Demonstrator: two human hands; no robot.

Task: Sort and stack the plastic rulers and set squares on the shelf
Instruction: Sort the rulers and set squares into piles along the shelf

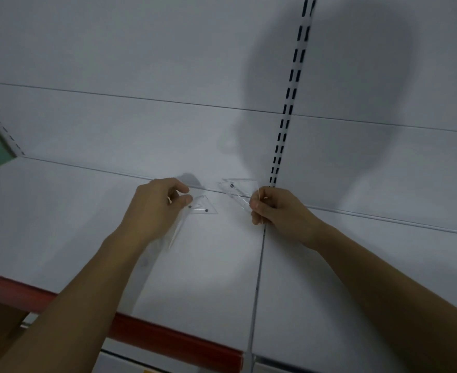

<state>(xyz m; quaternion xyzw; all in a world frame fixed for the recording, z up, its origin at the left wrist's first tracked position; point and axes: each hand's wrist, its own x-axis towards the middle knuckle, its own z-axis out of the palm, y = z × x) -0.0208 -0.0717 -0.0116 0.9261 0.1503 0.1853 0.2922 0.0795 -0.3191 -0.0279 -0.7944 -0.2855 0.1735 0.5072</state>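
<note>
A small clear set square [204, 207] lies on the white shelf [60, 216] near its back edge. My left hand [154, 203] pinches its left corner between thumb and fingers. A longer clear plastic piece [173, 235], possibly a ruler, shows faintly under that hand, running toward me. My right hand [275, 208] grips a second clear set square [235, 192], which is tilted with its far corner up by the back panel. The two hands are about a hand's width apart.
The shelf has a red front strip [130, 327] and a seam [258, 278] where two boards meet. A slotted upright [289, 109] runs up the white back panel behind my right hand. A second upright [3, 127] stands at the far left.
</note>
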